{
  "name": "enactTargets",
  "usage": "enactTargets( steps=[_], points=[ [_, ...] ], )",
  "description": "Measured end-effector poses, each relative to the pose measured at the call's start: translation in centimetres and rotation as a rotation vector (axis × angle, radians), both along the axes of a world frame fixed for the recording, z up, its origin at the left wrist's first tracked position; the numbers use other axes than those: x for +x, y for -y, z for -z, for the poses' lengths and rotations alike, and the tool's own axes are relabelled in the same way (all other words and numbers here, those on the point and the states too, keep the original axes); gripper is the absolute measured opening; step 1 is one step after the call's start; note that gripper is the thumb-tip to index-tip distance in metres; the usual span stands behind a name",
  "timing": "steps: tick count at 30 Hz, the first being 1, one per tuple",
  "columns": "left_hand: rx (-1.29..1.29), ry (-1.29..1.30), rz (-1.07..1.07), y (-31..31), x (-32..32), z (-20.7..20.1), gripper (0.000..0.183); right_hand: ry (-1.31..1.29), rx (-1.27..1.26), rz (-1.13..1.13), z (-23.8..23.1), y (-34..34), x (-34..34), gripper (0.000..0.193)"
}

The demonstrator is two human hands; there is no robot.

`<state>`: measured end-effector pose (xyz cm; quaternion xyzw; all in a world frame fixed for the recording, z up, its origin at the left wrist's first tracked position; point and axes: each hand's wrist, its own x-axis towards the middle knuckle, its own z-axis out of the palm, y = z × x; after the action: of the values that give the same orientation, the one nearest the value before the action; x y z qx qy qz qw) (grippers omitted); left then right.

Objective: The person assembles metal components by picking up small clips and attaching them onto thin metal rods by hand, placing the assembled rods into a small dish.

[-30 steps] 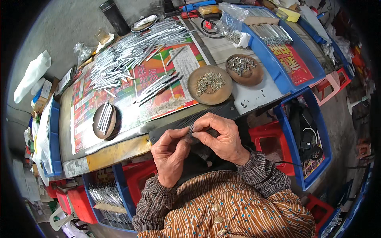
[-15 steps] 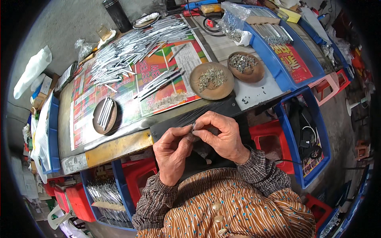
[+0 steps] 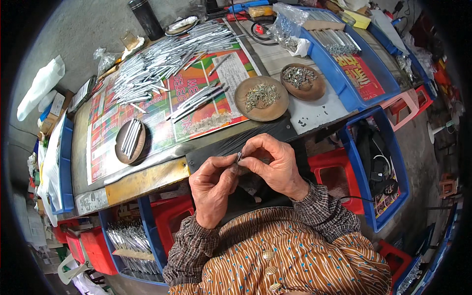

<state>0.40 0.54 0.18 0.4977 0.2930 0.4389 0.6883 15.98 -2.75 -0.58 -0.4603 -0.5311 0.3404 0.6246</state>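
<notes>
Left fingers [image 3: 221,162] and right fingers [image 3: 254,164] pinching a small grey piece [image 3: 239,157] (mostly hidden), 3 bowls [image 3: 269,113], rod pile [image 3: 172,54] beyond

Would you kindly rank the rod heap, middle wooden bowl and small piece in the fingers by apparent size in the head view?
1. Rod heap
2. Middle wooden bowl
3. Small piece, partly hidden

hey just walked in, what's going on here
A seated person's left hand and right hand meet in front of the worktable, pinching a small grey piece between them; the grip hides most of it. A large pile of silvery rods lies on the table, and a few more rods sit in a round bowl on the left. Two other bowls, one nearer and one farther, hold small metallic bits.
</notes>
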Motion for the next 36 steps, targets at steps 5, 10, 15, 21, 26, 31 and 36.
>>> enactTargets(
  steps=[5,10,15,21,26,31,36],
  points=[
    [0.027,-0.048,0.001,-0.2,-0.5,-0.1,0.015,0.419,0.18,0.077,-1.0,-0.4,1.2,0.023],
    [0.655,-0.485,0.016,-1.7,-1.3,-0.3,0.019,0.674,0.326,0.115,-1.6,-0.8,2.1,0.025],
    [0.368,-0.325,-0.036,-0.7,-0.8,-0.4,0.018,0.549,0.259,0.034,-0.8,-0.8,1.4,0.023],
    [0.166,-0.16,-0.079,-0.3,-0.5,0.4,0.017,0.474,0.263,0.086,-0.1,-0.7,0.0,0.022],
    [0.132,-0.08,-0.067,-0.2,-0.5,0.8,0.015,0.647,0.422,0.222,0.7,-0.9,-0.3,0.021],
    [0.147,-0.075,-0.056,-0.3,-0.4,1.0,0.015,0.66,0.435,0.236,1.3,-1.1,-0.3,0.022],
    [0.095,-0.082,-0.065,-0.2,-0.5,0.7,0.016,0.499,0.248,0.15,0.2,-0.6,0.3,0.025]
  ],
)
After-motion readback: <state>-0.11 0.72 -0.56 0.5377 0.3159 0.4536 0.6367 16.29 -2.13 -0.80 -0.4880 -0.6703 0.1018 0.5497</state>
